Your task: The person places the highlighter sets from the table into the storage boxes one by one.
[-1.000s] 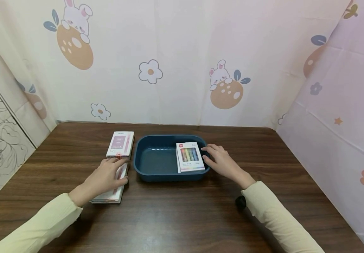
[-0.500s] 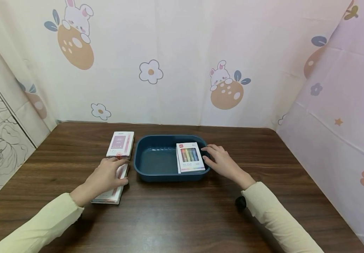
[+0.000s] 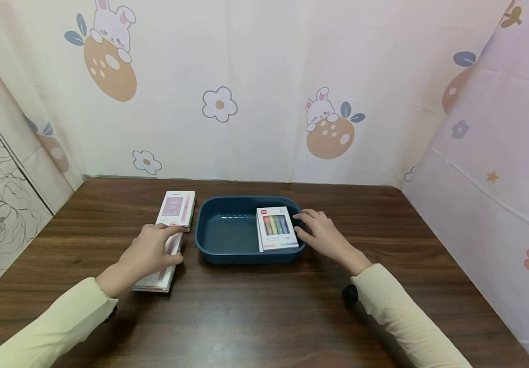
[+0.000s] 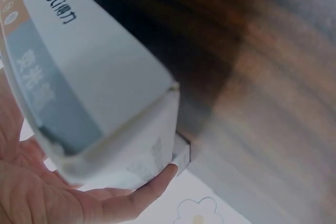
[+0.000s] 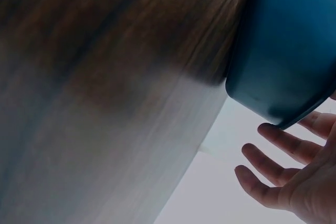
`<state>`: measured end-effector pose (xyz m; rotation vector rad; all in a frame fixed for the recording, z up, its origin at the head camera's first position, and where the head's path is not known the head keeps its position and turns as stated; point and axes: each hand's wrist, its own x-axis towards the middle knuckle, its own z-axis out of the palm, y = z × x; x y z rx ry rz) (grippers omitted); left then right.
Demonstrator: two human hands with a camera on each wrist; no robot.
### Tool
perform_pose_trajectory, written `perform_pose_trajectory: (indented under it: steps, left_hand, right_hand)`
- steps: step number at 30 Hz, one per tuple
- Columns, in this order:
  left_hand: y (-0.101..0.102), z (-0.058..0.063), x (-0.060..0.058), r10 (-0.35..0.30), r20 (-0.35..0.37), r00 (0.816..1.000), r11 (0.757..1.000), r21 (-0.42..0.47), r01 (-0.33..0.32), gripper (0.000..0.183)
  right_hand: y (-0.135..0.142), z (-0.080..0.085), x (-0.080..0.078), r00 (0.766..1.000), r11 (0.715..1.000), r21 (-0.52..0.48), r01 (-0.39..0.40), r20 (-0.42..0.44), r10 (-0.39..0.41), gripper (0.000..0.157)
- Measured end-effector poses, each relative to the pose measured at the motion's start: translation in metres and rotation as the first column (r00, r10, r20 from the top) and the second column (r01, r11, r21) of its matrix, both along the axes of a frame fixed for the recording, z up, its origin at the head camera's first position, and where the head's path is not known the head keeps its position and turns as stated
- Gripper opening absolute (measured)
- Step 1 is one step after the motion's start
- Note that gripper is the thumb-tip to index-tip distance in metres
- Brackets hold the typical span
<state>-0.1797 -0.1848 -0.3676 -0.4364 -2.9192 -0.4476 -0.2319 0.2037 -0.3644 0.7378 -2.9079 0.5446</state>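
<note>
My left hand (image 3: 148,249) grips a white box of highlighters (image 3: 156,280) on the left of the table, its palm covering the box's far part. In the left wrist view, the highlighter box (image 4: 105,51) shows deli lettering, and a fingertip lies at its corner. Just beyond is another white box with a purple panel (image 3: 173,205). My right hand (image 3: 325,234) rests with loosely bent, spread fingers at the right rim of a dark blue tray (image 3: 227,258). Inside the tray, at its right side, lies a white box with a rainbow of coloured sticks pictured (image 3: 275,228).
The brown wooden table (image 3: 264,317) ends at a pale curtain (image 3: 264,138) printed with rabbits and flowers. The tray's left part shows bare floor. A dark wrist device (image 3: 349,295) sits under the right sleeve.
My left hand has shifted slightly left and away from me, and the highlighter box under it has moved along with it. My right hand, the tray and its contents stay put.
</note>
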Motion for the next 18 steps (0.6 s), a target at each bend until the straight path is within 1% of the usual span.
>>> perform_pose_trajectory:
  steps: [5, 9, 18]
  left_hand:
    - [-0.001, 0.011, -0.002, 0.016, -0.002, 1.000, 1.000, -0.013, -0.016, 0.050]
    - [-0.001, 0.022, -0.005, 0.023, -0.009, 1.000, 1.000, -0.010, -0.023, 0.049]
    - [0.006, 0.047, -0.014, 0.006, -0.016, 1.000, 1.000, 0.007, -0.006, 0.051]
  right_hand:
    - [-0.001, 0.002, 0.000, 1.000, 1.000, 0.020, 0.005, -0.017, -0.004, 0.040]
    - [-0.002, 0.002, 0.000, 1.000, 0.999, 0.033, 0.011, -0.020, -0.010, 0.040]
    - [-0.002, 0.002, 0.000, 1.000, 0.999, 0.041, 0.023, -0.019, -0.022, 0.040]
